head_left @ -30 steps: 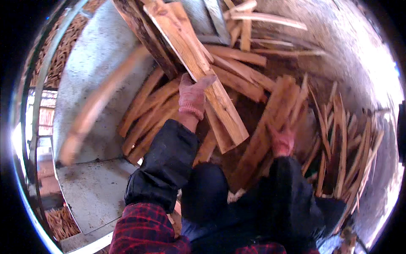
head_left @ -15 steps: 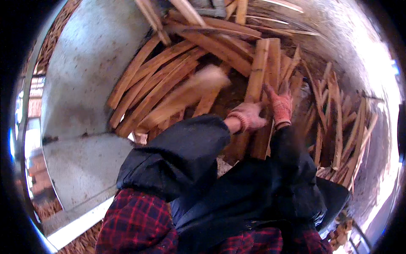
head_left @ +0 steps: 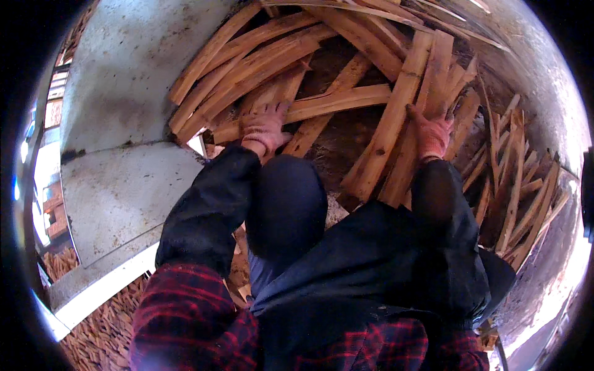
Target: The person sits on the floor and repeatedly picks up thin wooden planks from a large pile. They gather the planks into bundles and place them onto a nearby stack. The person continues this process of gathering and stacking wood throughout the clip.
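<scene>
My left hand (head_left: 265,128), in a pinkish knit glove, rests with its fingers spread on a pale wooden slab (head_left: 346,100) that lies aslant over other boards. A wider wooden board (head_left: 278,88) sits just beyond its fingertips. My right hand (head_left: 431,134), gloved alike, lies with thumb and fingers apart on a long upright-lying board (head_left: 438,68). Beside it on the left runs another long board (head_left: 396,114) with a bark-brown edge. Both palms are hidden, facing down on the wood.
Several curved slabs (head_left: 247,62) are stacked at the left against a grey metal panel (head_left: 124,80). Thin wood strips (head_left: 513,185) stand in a heap at the right beside a pale, rough wall (head_left: 557,93). My dark-clad knee (head_left: 288,207) is close behind the boards.
My left hand has moved left from the long boards onto the pale slab. That slab was blurred in motion and now lies still across the pile. My right hand stays on its board.
</scene>
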A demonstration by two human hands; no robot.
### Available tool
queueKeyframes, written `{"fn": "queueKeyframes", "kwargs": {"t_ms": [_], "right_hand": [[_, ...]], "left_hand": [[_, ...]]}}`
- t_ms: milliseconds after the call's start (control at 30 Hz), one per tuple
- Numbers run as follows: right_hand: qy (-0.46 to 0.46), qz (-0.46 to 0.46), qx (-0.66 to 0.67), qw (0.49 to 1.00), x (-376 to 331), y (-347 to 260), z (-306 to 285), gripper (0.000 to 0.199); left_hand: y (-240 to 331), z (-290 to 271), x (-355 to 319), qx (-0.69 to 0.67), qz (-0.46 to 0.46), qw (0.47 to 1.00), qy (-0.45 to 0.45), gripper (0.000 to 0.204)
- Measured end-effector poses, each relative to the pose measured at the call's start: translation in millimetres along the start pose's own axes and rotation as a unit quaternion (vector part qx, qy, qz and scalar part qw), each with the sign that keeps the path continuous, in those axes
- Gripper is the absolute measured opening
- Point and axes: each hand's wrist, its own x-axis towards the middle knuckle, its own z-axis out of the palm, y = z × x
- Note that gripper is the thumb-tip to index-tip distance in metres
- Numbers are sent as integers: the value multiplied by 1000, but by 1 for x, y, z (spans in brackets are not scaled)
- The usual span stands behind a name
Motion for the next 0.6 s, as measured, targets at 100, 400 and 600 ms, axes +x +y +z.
{"fn": "queueKeyframes", "kwargs": {"t_ms": [100,400,600], "right_hand": [[-18,-62,-21,998,-2,3,4,111],[42,-54,-25,997,-3,5,-14,103],[38,-65,47,996,-19,23,-14,77]], "left_hand": [[-3,5,15,-40,-70,995,-60,73],[28,-22,-19,-208,12,978,-5,72],[42,-35,14,-418,-11,907,50,77]]}}
